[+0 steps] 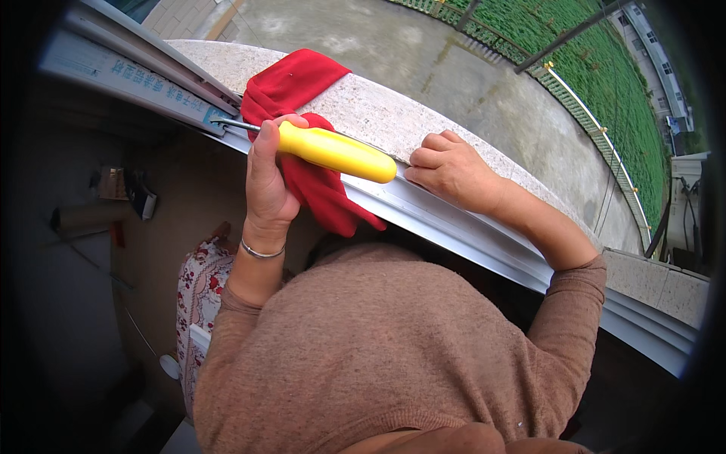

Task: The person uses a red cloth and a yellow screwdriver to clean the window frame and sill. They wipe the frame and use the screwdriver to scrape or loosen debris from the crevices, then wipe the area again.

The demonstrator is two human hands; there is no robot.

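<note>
My left hand (269,176) holds a screwdriver (337,152) by the front of its yellow handle. The metal shank points to the left, and its tip lies over the white window frame (448,218) near the foot of an upright sash. A red cloth (323,196) drapes across the stone sill and the frame, behind and below the handle. Right of the handle's end, my right hand (454,170) rests with bent fingers on the frame's outer edge, beside the stone sill (391,113). Whether its fingertips hold anything cannot be told.
An upright window sash (159,59) with a printed protective film stands at the upper left. Outside lie a concrete yard (363,34) and a railing (601,130). Inside, a floral cloth (195,284) and small items on the floor are at the left.
</note>
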